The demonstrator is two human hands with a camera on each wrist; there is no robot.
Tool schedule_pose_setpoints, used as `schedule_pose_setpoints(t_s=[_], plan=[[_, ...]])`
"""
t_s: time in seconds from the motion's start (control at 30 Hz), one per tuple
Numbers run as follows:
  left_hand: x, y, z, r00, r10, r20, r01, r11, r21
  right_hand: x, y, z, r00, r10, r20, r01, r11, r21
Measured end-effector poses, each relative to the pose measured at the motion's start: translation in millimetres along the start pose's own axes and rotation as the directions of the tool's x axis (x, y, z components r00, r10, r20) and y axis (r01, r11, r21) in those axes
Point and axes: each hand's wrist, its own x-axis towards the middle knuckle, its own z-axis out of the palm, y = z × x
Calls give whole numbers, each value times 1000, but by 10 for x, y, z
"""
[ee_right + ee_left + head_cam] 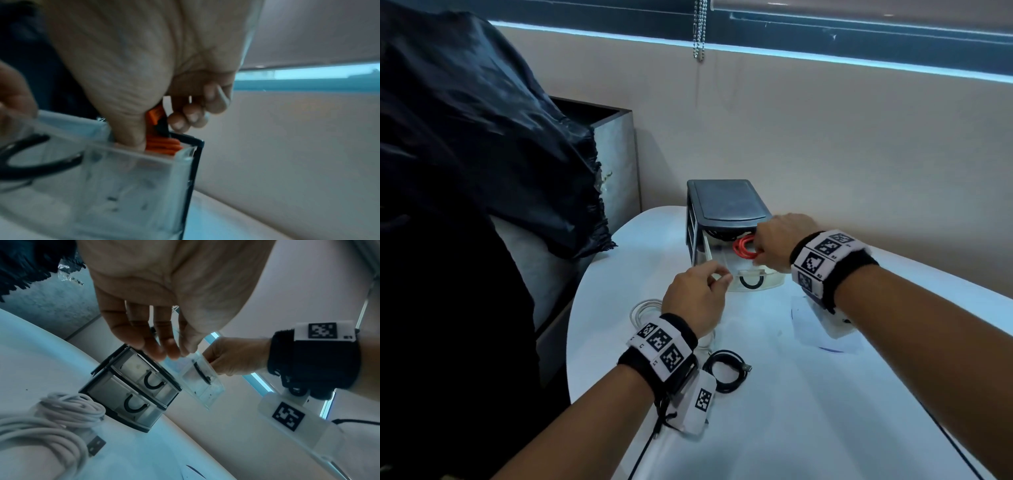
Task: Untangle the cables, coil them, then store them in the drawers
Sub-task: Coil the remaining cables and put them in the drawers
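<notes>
Nearest the head camera, the left hand (697,298) is pinching the front rim of the pulled-out top drawer (748,279), while beyond it the right hand (779,240), fingers clamped on the coiled red cable (743,248), is lowering it straight down into that drawer.

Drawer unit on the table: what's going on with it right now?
A person is storing cables. The right hand holds a coiled red cable in the pulled-out top drawer of the drawer unit, while the left hand pinches the drawer's front edge. A white cable and a coiled black cable wait on the table.
</notes>
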Motion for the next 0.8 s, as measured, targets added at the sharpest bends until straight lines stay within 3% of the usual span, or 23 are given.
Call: schedule_pose_setpoints(t_s=[0.07,0.2,0.37,0.47,0.6,0.73,0.8], plan=[[-2,8,-1,1000,-7,4,7,1000,-25,16,5,49,995,59,-75,-50,993,109],[5,20,-3,1000,-4,11,4,999,-41,-54,-49,94,976,64,-208,-12,971,239],[-29,47,16,1000,7,22,-6,999,-46,22,-197,139,994,74,-86,-49,964,260],[-13,55,5,1000,14,21,-13,999,-29,103,-214,112,994,70,-79,-47,964,263],[34,51,-34,1000,7,18,-7,1000,-19,156,-139,140,986,60,-154,-23,972,232],[41,36,-39,1000,2,9,-2,999,-41,101,-87,229,929,139,-342,-10,936,353],[41,39,-23,1000,3,7,-3,999,-49,67,-134,241,935,104,-340,45,914,404]])
